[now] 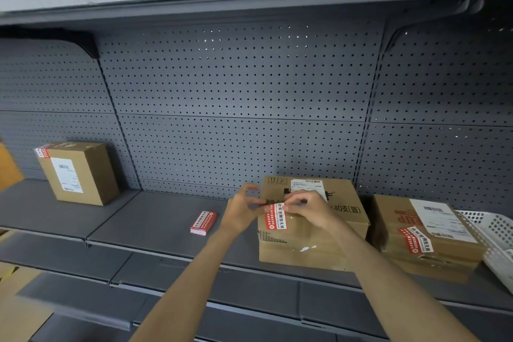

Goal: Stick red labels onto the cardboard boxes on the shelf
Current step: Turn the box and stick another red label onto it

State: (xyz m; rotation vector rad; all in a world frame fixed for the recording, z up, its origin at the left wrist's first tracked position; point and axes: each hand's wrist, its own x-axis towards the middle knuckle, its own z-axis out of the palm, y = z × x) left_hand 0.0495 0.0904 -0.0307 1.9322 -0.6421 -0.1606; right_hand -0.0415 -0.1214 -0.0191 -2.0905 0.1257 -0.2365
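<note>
Red label (274,216) is lying over the top front edge of the middle cardboard box (311,241) on the shelf (155,219), its upper end hiding under fingertips, which are also covering part of the box's print. Both arms are reaching forward; the left hand (243,212) and right hand (308,208) are pinching the label's top, fingers curled.
</note>
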